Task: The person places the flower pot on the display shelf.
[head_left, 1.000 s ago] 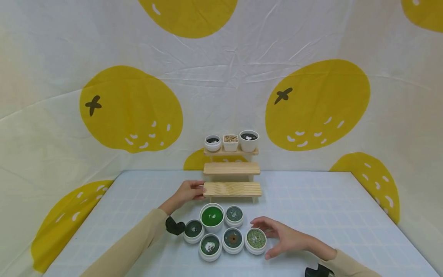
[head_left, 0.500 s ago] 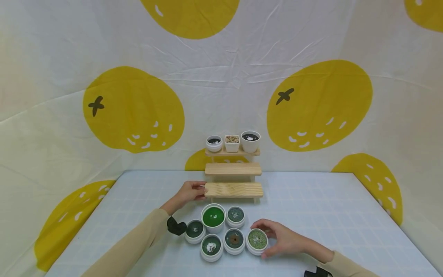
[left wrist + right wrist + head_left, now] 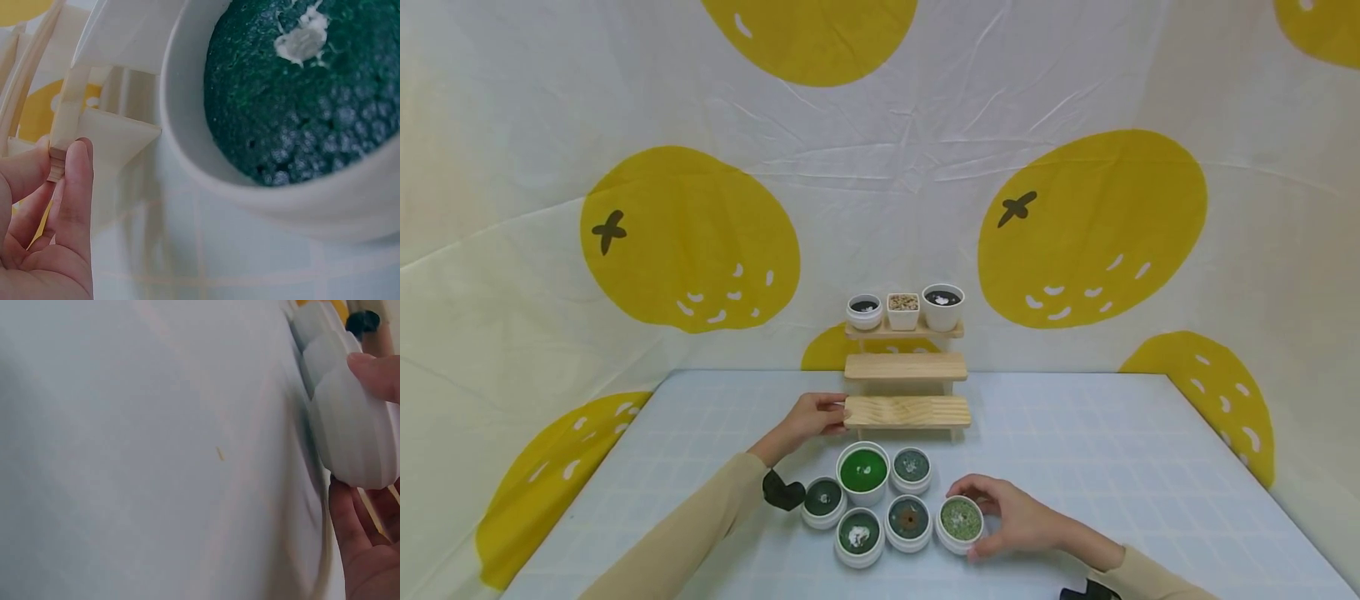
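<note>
My left hand (image 3: pixel 808 419) pinches the left end of the lowest step of a wooden tiered display stand (image 3: pixel 907 412); in the left wrist view thumb and fingertips meet round the board's end (image 3: pixel 61 147). At the front right, my right hand (image 3: pixel 1018 518) grips a small round white pot (image 3: pixel 961 518) with a speckled green top, thumb on the near side and fingers round the back. In the right wrist view that pot's ribbed wall (image 3: pixel 356 431) lies between thumb and fingers, close over the table. Just left of it sits a pot with a brown centre (image 3: pixel 907 522).
Several more white pots cluster before the stand, including a taller one with bright green filling (image 3: pixel 862 471) and a small one (image 3: pixel 912 468). Three white pots, one square (image 3: pixel 903 310), stand on the top step. A patterned curtain (image 3: pixel 880 208) hangs behind the pale table (image 3: pixel 1075 433).
My right thumb and fingers have closed in on the speckled green pot, which has shifted slightly right, widening the gap to its neighbour. My left hand stays at the stand.
</note>
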The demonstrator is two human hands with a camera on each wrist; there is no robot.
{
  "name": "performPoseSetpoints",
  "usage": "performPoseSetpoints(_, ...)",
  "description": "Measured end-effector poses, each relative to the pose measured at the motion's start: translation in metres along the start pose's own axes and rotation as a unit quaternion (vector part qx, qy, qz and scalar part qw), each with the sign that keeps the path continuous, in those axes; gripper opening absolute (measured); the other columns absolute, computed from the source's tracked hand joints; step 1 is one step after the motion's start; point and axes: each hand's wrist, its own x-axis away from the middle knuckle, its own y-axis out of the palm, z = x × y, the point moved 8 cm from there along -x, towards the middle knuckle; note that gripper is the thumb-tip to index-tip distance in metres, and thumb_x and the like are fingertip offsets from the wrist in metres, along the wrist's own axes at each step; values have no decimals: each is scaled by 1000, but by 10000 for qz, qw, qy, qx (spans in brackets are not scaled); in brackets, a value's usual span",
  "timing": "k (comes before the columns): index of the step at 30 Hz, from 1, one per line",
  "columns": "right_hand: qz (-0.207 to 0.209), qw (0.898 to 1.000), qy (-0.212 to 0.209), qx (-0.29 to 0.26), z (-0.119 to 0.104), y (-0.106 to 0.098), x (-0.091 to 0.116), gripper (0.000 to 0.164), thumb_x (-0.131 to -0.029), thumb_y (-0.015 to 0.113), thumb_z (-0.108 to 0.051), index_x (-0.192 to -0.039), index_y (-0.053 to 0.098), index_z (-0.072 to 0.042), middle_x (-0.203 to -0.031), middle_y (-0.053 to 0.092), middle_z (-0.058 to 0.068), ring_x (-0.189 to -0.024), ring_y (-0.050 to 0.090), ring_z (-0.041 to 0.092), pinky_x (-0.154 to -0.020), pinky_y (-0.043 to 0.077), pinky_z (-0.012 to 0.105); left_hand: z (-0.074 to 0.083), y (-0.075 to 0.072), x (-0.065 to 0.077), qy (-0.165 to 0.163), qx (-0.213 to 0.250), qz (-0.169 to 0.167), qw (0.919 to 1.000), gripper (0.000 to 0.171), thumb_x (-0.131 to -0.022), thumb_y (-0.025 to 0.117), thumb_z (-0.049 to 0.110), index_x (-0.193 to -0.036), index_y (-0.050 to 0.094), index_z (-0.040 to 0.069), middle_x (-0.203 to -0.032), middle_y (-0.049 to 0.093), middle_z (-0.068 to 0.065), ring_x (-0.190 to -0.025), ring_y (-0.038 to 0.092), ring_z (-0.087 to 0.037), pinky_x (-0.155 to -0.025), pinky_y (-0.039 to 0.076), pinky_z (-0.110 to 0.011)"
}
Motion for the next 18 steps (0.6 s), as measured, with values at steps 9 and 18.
performPoseSetpoints(9, 611, 9973, -146, 390, -11, -21, -6, 59, -75, 82, -15, -126, 53, -8, -122, 58, 8, -111, 54, 2, -96, 51, 18, 1, -1, 0, 37, -70, 31, 10000, 42, -90, 65, 5, -130, 56, -5, -106, 66, -19, -70, 66, -11, -73, 61, -31)
performPoseSetpoints(18, 925, 9940, -186, 556, -29, -37, -14, 61, -76, 81, -17, -127, 52, -3, -123, 57, 14, -111, 53, 1, -96, 50, 16, 0, 0, 0, 116, -51, -16, 9999, 42, -90, 66, 5, -129, 56, -5, -102, 66, -17, -70, 66, -11, -72, 61, -30)
